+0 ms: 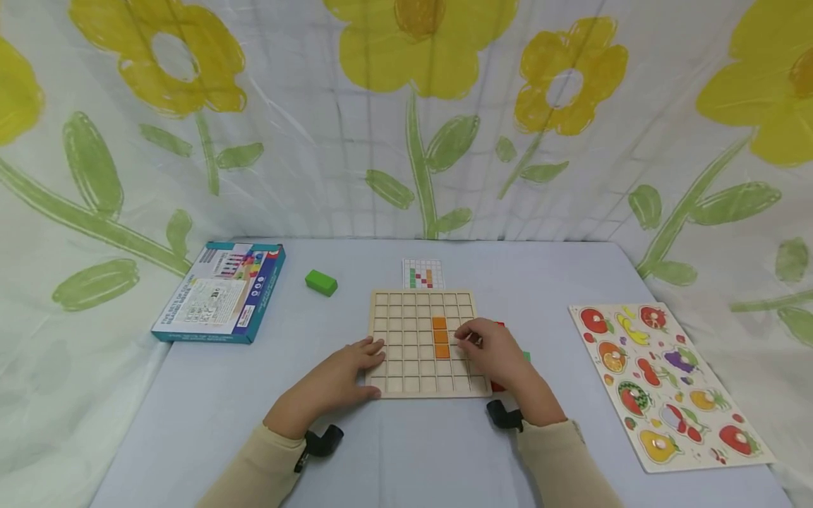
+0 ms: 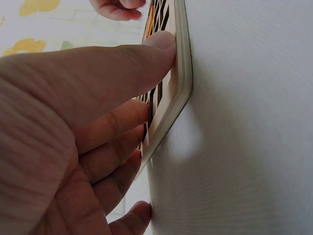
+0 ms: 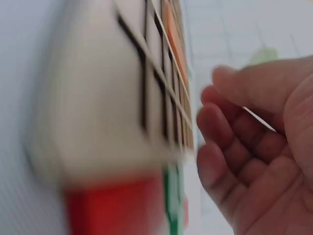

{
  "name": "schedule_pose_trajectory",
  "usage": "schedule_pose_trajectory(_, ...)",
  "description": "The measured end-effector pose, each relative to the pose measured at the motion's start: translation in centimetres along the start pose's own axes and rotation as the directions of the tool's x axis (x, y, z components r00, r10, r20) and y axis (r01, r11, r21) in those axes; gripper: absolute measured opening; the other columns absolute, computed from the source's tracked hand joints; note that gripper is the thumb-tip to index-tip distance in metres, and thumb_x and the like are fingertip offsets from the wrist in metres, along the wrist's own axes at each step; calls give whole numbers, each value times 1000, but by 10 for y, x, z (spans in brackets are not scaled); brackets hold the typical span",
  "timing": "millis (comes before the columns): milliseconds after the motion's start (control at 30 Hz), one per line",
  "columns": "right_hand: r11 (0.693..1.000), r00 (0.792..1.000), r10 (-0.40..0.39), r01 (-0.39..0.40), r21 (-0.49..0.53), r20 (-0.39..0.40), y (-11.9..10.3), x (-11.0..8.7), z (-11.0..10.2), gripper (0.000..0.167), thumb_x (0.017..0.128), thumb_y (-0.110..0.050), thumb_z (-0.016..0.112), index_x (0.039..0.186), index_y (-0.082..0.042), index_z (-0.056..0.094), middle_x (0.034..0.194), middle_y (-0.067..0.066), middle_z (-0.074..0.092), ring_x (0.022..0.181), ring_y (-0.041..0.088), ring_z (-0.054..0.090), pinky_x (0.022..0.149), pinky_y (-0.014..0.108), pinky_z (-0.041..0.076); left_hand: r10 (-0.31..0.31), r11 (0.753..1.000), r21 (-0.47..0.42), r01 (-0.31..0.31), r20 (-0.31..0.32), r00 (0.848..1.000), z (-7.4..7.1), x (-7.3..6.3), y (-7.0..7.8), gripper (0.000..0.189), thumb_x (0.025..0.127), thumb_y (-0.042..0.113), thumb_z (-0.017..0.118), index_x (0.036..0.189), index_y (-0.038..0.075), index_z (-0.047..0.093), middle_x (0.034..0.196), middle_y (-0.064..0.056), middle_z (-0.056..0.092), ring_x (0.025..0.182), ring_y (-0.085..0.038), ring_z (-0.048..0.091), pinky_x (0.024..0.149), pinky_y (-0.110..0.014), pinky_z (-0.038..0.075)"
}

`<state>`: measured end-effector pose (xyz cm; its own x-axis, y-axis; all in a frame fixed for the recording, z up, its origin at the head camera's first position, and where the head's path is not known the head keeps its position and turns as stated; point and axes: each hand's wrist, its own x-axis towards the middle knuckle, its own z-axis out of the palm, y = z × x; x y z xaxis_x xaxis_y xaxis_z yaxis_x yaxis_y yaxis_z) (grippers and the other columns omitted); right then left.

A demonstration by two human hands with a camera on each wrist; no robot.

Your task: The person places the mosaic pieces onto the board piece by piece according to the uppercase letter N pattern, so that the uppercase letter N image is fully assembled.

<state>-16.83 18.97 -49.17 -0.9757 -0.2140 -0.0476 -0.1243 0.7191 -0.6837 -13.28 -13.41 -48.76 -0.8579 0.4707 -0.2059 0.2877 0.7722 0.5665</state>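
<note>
A wooden grid board [image 1: 403,392] lies flat in front of the person, with three orange squares [image 1: 441,337] stacked in one column of its cells. At its left edge rests the left hand [image 1: 339,374], its fingers loosely spread and the thumb [image 2: 161,44] lying on the near corner. Over the right side of the board hovers the right hand [image 1: 492,349], fingers loosely bent. Nothing shows between its thumb and fingertips [image 3: 212,122] in the right wrist view. A small pattern card [image 1: 422,274] with coloured squares sits just beyond the board's far edge.
Red pieces [image 3: 117,205] and a green piece [image 3: 173,200] lie beside the board's right edge, partly hidden by the right hand in the head view. A green block [image 1: 321,283] and a product box [image 1: 219,293] stand left; a fruit puzzle board [image 1: 692,451] lies right.
</note>
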Motion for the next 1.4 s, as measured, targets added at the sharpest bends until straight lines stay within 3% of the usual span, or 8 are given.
schedule_pose_trajectory(167,994,992,98,-101,-37,-75,28,6,-33,21,107,-14,68,126,-8,75,122,11,71,100,26,64,80,37,57,-1,1000,2,1,0,1000,0,0,-1,69,93,23,88,154,4,61,172,-7,46,165,-33,34,133,-58,33)
schedule_pose_trajectory(267,984,983,171,-174,-49,-62,48,12,-47,27,108,-18,67,132,-7,73,124,13,69,101,27,63,79,36,57,-7,1000,-5,7,-2,1000,0,-1,0,70,93,23,89,154,4,61,172,-6,46,165,-33,34,133,-59,32)
schedule_pose_trajectory(400,977,979,205,-206,-62,-15,65,17,-54,33,107,-21,69,137,-8,72,124,14,68,104,28,61,83,35,57,-22,1000,-5,22,-5,1000,0,0,-1,70,93,24,89,154,6,61,172,-5,46,166,-32,33,133,-58,33)
schedule_pose_trajectory(800,980,981,191,-189,-57,30,63,16,-52,32,103,-21,76,132,-8,76,123,16,65,102,29,58,79,33,52,-16,1000,-10,16,-1,1000,0,1,0,70,93,24,89,155,6,61,172,-5,46,166,-33,34,133,-58,32)
schedule_pose_trajectory(1000,978,979,203,-202,-48,16,64,16,-50,27,102,-21,77,127,-9,75,124,15,65,102,29,58,78,33,52,-12,1000,-12,12,0,1000,-1,0,1,69,93,24,89,154,6,61,172,-5,47,165,-33,34,133,-58,33)
schedule_pose_trajectory(1233,977,977,213,-213,-14,-5,64,16,-49,19,102,-16,76,119,-11,70,110,11,68,93,26,60,74,33,52,-14,1000,-6,13,-7,1000,1,1,0,68,93,23,89,153,6,62,171,-5,48,165,-32,35,132,-58,33)
schedule_pose_trajectory(1400,975,975,220,-220,-6,-33,62,14,-49,14,104,-17,74,116,-12,71,108,10,71,96,26,61,76,32,52,-9,1000,-4,9,-5,1000,2,1,-1,69,93,24,89,153,6,62,172,-5,48,165,-33,35,132,-58,33)
